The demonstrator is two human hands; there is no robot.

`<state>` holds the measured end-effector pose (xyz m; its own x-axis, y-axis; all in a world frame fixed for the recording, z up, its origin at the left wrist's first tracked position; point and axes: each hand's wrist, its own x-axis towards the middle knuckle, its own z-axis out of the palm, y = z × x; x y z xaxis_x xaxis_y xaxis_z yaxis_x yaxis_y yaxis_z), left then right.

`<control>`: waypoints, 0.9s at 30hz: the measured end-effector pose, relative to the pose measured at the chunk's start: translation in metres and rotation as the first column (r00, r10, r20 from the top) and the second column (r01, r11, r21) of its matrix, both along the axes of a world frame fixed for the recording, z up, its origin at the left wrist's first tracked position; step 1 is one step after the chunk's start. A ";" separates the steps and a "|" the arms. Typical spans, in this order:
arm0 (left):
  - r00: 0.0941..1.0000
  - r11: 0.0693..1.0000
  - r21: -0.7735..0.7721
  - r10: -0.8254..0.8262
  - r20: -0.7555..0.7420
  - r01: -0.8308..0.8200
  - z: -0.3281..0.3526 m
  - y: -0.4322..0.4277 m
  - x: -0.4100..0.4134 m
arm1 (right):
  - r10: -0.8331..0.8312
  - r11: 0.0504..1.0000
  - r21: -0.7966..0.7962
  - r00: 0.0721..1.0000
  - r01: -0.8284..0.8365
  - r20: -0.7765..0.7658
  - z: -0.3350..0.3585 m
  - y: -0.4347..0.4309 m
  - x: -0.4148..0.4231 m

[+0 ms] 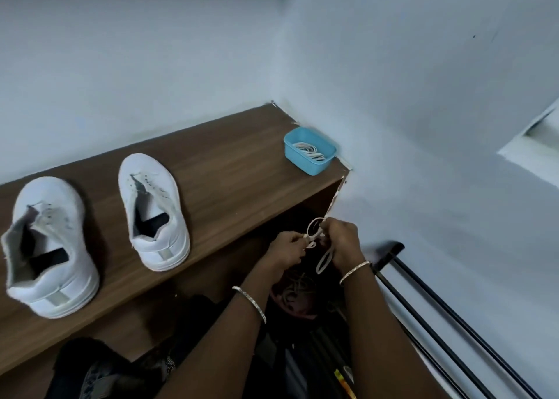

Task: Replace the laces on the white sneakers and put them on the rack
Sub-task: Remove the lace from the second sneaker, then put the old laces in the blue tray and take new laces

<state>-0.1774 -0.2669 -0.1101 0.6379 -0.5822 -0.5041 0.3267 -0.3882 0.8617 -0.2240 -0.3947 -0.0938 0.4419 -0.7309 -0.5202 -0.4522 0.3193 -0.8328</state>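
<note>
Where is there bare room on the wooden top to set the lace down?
Widest bare patch of the wooden top: between the blue tub and the sneaker nearest it. A narrower strip runs between that one and the other sneaker. Crowded: below the front edge, where the left hand and right hand hold the lace over dark clutter.

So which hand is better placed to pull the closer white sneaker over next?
Left, likely: the left hand is nearer the closer white sneaker on the brown wooden shelf top; the right hand sits farther off. Both pinch the looped white shoelace now.
</note>
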 end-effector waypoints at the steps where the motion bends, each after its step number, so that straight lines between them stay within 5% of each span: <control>1: 0.999 0.999 0.030 -0.037 0.003 0.037 -0.006 -0.003 0.001 | 0.016 1.000 -0.002 0.999 -0.016 -0.032 -0.010 -0.003 -0.001; 6: 0.978 0.965 0.185 -0.200 0.065 0.185 -0.034 -0.011 0.014 | 0.238 0.964 -0.051 0.936 -0.260 -0.260 -0.061 -0.018 0.004; 10: 0.984 0.958 0.254 -0.160 0.082 0.134 -0.042 -0.008 0.023 | 0.175 0.960 -0.156 0.931 -0.234 -0.321 -0.035 -0.008 0.002; 22: 0.941 0.988 -0.020 0.154 0.301 -0.155 0.041 0.021 0.038 | 0.078 0.911 -0.412 0.991 -0.025 0.113 0.042 0.013 0.033; 27: 0.868 0.972 -0.055 0.228 0.441 -0.227 0.064 0.029 0.051 | 0.099 0.820 -0.572 0.987 -0.010 0.124 0.071 0.014 0.049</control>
